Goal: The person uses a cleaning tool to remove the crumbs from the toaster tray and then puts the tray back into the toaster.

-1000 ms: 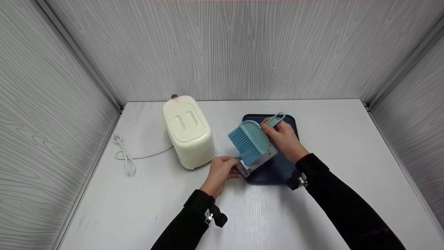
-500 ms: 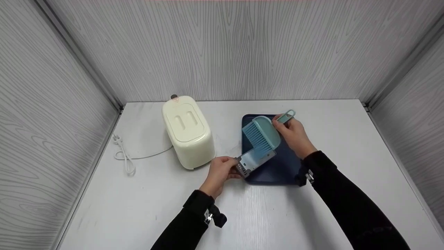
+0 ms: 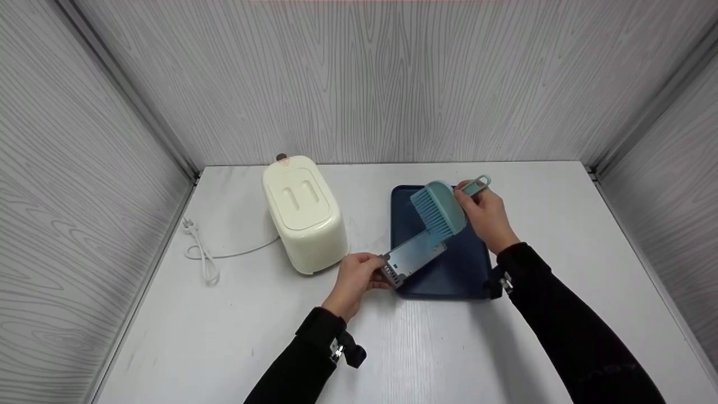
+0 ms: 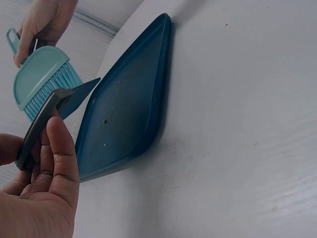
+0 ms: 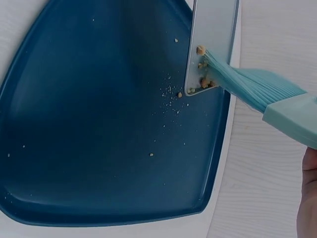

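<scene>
My left hand [image 3: 354, 280] pinches the near end of a toaster's metal crumb tray [image 3: 414, 257], thumb on top and fingers beneath. The crumb tray slants over a dark blue serving tray [image 3: 466, 275]. My right hand [image 3: 487, 217] grips the handle of a light teal hand brush [image 3: 449, 206]. In the right wrist view, the brush's bristles [image 5: 237, 87] touch the crumb tray's far end, among brown crumbs [image 5: 204, 82]. Finer crumbs [image 5: 171, 99] lie scattered on the blue tray below that end.
A cream toaster [image 3: 305, 219] with its lid on stands left of the blue tray. Its cord [image 3: 241, 253] runs left to a bundled plug [image 3: 190, 225]. Grey wood-grain walls [image 3: 364, 84] enclose the white table on the back and both sides.
My right hand has swept the brush right and away along the crumb tray, from near my left fingers to its far end. My left hand and the crumb tray have stayed nearly still.
</scene>
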{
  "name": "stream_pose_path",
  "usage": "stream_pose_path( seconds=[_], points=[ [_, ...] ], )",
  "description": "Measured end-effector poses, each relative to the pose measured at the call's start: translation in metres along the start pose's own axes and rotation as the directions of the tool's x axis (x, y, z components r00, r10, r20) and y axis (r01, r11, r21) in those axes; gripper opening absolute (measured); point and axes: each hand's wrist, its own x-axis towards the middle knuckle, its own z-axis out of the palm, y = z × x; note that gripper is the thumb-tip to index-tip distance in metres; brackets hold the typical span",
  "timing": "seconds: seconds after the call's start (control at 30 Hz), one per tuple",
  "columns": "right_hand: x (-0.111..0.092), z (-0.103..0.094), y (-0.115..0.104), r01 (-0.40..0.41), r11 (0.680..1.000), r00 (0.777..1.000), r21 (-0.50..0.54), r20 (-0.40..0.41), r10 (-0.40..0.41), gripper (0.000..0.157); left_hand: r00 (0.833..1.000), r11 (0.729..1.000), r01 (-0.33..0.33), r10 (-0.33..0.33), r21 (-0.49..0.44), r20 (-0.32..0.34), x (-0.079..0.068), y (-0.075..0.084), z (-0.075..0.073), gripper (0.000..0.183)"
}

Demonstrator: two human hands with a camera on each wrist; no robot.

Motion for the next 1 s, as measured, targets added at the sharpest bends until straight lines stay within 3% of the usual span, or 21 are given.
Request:
stream_pose_path(
  seconds=[0.63, 0.87, 1.0],
  points=[
    [0.000, -0.004, 0.000, 0.029, 0.999, 0.990, -0.042, -0.134, -0.034, 0.042, 0.999, 1.000, 0.012, -0.012, -0.017, -0.033, 0.001, 0.002, 0.001, 0.020],
    [-0.004, -0.006, -0.007, 0.047, 0.999, 0.992, 0.024, -0.120, -0.044, 0.047, 1.000, 1.000, 0.002, -0.002, -0.017, -0.031, 0.002, 0.000, 0.001, 0.020],
    [-0.005, -0.004, -0.013, 0.056, 0.992, 0.994, 0.112, -0.097, -0.045, 0.048, 0.999, 1.000, 0.007, -0.008, -0.021, -0.038, 0.003, 0.000, 0.002, 0.020]
  ],
)
